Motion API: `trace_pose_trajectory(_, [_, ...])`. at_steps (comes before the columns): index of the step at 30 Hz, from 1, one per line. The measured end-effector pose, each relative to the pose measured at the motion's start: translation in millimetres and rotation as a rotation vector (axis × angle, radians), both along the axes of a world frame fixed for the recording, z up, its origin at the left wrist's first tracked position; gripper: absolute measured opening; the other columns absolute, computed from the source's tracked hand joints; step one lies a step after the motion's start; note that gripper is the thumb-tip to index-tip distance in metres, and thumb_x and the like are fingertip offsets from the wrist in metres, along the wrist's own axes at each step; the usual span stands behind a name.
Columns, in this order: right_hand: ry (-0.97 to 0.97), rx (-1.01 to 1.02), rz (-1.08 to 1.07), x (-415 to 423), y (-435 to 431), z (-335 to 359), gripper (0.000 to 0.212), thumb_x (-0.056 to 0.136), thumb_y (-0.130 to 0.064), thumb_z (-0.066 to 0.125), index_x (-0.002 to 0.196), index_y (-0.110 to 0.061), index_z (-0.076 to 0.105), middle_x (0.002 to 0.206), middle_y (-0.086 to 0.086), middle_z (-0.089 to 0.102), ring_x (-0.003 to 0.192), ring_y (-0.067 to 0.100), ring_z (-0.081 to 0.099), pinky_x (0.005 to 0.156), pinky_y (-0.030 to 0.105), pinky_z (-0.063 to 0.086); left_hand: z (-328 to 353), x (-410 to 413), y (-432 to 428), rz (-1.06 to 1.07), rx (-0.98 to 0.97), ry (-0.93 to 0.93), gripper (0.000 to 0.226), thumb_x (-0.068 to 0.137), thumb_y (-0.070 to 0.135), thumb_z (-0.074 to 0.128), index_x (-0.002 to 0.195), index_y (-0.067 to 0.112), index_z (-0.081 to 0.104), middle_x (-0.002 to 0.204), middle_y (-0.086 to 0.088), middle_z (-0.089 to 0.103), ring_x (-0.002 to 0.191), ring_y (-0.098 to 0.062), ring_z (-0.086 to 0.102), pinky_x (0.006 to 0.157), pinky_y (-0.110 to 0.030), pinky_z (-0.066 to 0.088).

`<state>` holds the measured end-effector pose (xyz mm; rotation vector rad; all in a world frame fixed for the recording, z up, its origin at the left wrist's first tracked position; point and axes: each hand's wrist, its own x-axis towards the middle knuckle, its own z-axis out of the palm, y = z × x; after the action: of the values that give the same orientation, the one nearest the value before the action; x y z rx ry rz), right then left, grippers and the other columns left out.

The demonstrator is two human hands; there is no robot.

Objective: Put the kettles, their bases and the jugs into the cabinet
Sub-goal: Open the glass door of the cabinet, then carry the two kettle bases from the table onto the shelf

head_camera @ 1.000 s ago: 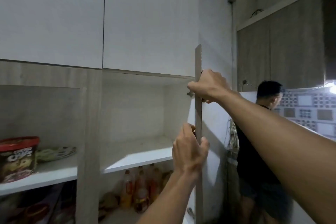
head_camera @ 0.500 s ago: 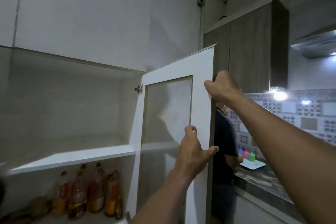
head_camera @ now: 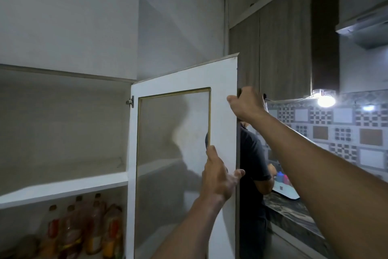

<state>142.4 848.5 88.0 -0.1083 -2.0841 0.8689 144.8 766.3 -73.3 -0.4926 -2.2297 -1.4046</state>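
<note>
The cabinet (head_camera: 63, 132) stands open on the left, its upper shelf (head_camera: 63, 187) bare. Its white door (head_camera: 222, 94) with a frosted glass pane is swung wide to the right. My right hand (head_camera: 247, 103) grips the door's free edge near the top. My left hand (head_camera: 218, 176) holds the same edge lower down, thumb wrapped around it. No kettle, base or jug is in view.
Several bottles (head_camera: 92, 229) stand on the lower shelf. Behind the door a person in a dark shirt (head_camera: 254, 153) stands at a dark countertop (head_camera: 294, 214) with small coloured items. Wooden wall cabinets (head_camera: 279, 38) and a bright lamp (head_camera: 325, 101) hang above.
The door has swung from edge-on to wide open, and my view has turned right. Both hands stay on the door's edge.
</note>
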Motion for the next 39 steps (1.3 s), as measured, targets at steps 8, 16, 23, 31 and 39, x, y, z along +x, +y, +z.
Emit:
trace_pose_trajectory(8, [0.246,0.173,-0.261,34,-30,-14,0.043,0.088,-0.013,0.070,0.126,-0.009,0.050,0.124,0.017,0.059,0.104,0.036,0.064,0.080,0.040,0.048,14,7,-34,0.003,-0.147,-0.102,0.079,0.083,0.038,0.074,0.143,0.019,0.026,0.110,-0.012,0.066,0.104,-0.030,0.064,0.097,-0.044,0.051])
trace_pose_trajectory(16, [0.098,0.249,0.018,51,-172,-64,0.051,0.090,-0.016,0.053,0.137,-0.010,0.034,0.129,0.023,0.051,0.110,0.044,0.057,0.089,0.046,0.047,6,47,-216,0.305,-0.379,-0.115,0.058,0.095,0.041,0.054,0.134,0.001,0.041,0.137,-0.022,0.048,0.125,-0.038,0.049,0.100,-0.042,0.042])
trace_pose_trajectory(23, [-0.218,0.348,0.380,42,-367,-133,0.051,0.094,-0.024,0.050,0.141,-0.013,0.033,0.137,0.021,0.046,0.115,0.044,0.055,0.087,0.046,0.049,-15,84,-417,0.683,-0.386,-0.256,0.055,0.097,0.042,0.049,0.133,0.001,0.041,0.137,-0.020,0.042,0.125,-0.038,0.045,0.104,-0.046,0.040])
trace_pose_trajectory(31, [-0.340,0.524,0.864,36,-620,-218,0.057,0.095,-0.041,0.055,0.141,-0.013,0.035,0.143,0.022,0.044,0.125,0.043,0.051,0.098,0.049,0.046,-67,147,-636,1.130,-0.255,-0.482,0.058,0.095,0.040,0.054,0.138,0.006,0.037,0.142,-0.018,0.038,0.130,-0.037,0.042,0.104,-0.048,0.039])
trace_pose_trajectory(39, [-0.407,0.747,1.291,5,-813,-300,0.051,0.096,-0.041,0.054,0.136,-0.017,0.035,0.141,0.019,0.040,0.119,0.042,0.054,0.092,0.048,0.047,-145,171,-787,1.500,-0.115,-0.763,0.059,0.096,0.040,0.053,0.141,0.007,0.034,0.144,-0.018,0.033,0.131,-0.037,0.040,0.105,-0.049,0.040])
